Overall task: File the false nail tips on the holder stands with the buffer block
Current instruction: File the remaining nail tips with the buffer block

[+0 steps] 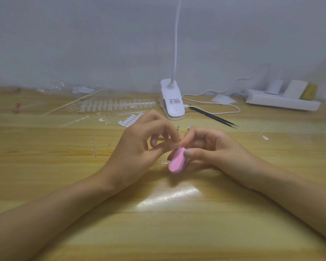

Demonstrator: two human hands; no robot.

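**Buffer block meets nail tip between two pinching hands**

The left hand's (139, 142) thumb and forefinger are closed together on a small pale false nail tip (175, 146), which is mostly hidden and blurred. The other left fingers curl in loosely behind. The right hand (213, 147) clamps the pink buffer block (176, 162): its thumb (189, 153) presses on the block's edge while the curled fingers hold it from the far side. The block's upper end touches the pinched tip, and its lower end slants down toward 7 o'clock.

Just behind the fingertips, at 12 o'clock, two metal clips (178, 128) of the holder stands poke up. A short clear sprue piece (163, 163) lies on the wooden table (177, 232) just beside the block, at 9 o'clock.

Farther out at 12 o'clock stands a white clip lamp (172, 102) with its gooseneck rising out of view. Black tweezers (215, 117) lie at 1 o'clock, beside the lamp's white cable (215, 108). At 2 o'clock a white power strip (282, 103) sits by the wall. At 11 o'clock lie a sheet of white adhesive tabs (130, 120) and, beyond it, rows of unfiled nail tips (117, 105) on clear sprues, amid clear plastic packaging (73, 104).
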